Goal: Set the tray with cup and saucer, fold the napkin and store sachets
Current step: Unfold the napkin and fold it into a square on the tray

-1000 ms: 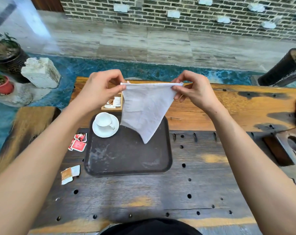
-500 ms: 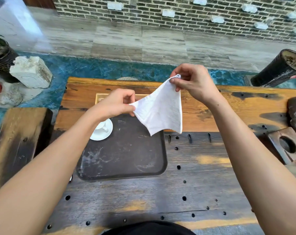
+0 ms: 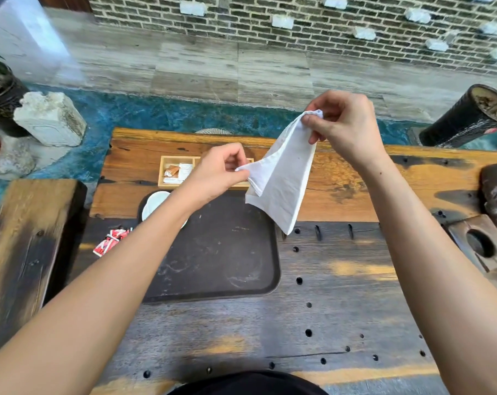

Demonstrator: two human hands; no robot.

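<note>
I hold a white napkin (image 3: 281,178) in the air above the far right corner of a dark brown tray (image 3: 224,260). My right hand (image 3: 341,124) pinches its top corner, and my left hand (image 3: 218,175) pinches a lower corner to the left. The cloth hangs folded, its tip pointing down. A white saucer (image 3: 154,205) sits at the tray's far left corner, mostly hidden by my left forearm; the cup is hidden. Red sachets (image 3: 110,242) lie on the table left of the tray. A wooden box (image 3: 164,169) behind the tray holds a few sachets.
The wooden table (image 3: 341,295) has many round holes. A wooden block with a round hole (image 3: 481,243) sits at the right edge, a dark cylinder (image 3: 466,118) beyond it. A bench (image 3: 24,238), a white stone (image 3: 49,118) and plant pots stand on the left.
The napkin was held level by both hands; now my left hand has dropped and my right hand has risen, so the cloth hangs slanted and narrower, shifted right.
</note>
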